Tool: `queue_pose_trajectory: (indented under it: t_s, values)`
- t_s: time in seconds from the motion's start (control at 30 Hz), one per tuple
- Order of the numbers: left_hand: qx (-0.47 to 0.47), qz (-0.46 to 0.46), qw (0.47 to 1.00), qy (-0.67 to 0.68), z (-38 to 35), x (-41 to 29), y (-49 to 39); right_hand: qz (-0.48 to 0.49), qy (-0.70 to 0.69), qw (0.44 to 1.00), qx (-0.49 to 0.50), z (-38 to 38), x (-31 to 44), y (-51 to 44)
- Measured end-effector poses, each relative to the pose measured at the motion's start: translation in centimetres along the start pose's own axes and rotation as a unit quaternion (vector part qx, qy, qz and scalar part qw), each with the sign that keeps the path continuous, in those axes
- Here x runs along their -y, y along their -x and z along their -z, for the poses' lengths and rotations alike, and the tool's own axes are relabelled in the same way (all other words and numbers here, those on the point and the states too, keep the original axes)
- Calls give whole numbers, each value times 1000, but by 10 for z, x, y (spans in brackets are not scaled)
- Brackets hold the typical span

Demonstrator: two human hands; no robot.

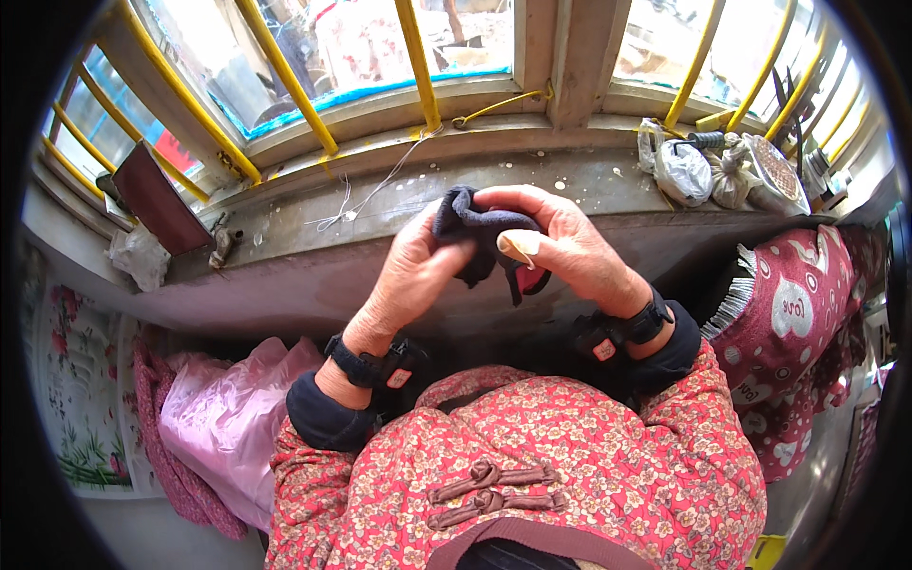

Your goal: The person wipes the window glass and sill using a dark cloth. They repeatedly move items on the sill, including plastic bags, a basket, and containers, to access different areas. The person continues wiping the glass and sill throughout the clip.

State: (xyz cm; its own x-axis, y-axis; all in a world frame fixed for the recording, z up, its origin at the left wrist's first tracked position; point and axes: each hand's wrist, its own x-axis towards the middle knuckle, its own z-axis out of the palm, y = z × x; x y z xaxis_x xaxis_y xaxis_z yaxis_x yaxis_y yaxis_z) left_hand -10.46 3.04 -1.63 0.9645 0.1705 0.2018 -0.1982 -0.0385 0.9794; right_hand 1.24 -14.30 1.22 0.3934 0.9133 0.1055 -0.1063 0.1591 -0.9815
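Note:
Both hands are raised in front of a windowsill, holding a piece of dark cloth [491, 231] between them. The cloth is crumpled, with a small pink-red patch showing at its lower right end; what kind of item it is cannot be told. My left hand [420, 263] grips its left side, thumb across the front, slightly blurred. My right hand [563, 239] pinches the upper right part, fingers over the top. A tan covering, like a bandage or thimble [519, 245], wraps the right thumb. Black straps with small devices circle both wrists.
On the sill [285, 228] lies a loose white string [377, 189]. Tied plastic bags [682, 171] and small items crowd its right end. A dark red board [160, 199] leans at the left. Yellow bars [285, 75] cross the window. A pink plastic bag [221, 420] and a heart-patterned cloth [776, 335] flank me.

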Motion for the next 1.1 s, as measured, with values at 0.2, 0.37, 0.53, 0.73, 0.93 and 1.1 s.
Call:
queue_pose_trajectory:
  t_s: [0.2, 0.37, 0.53, 0.73, 0.93, 1.1]
  values:
    - [-91, -1, 996, -23, 33, -18, 4, 190, 348, 917, -41, 18, -3, 9]
    - [-74, -29, 986, -147, 36, -35, 3, 136, 469, 858, -158, 30, -1, 13]
    - [-107, -313, 811, -482, 47, -82, -28, 334, 531, 746, -226, 43, 33, -4]
    - [-72, -323, 680, -654, 51, -49, -22, 308, 673, 644, -194, 58, 5, -5]
    - [-28, -183, 737, -650, 56, -4, 9, 254, 645, 704, -155, 71, -28, 10]
    - [-53, -207, 706, -675, 64, 2, 7, 245, 576, 766, -148, 77, -22, 9]
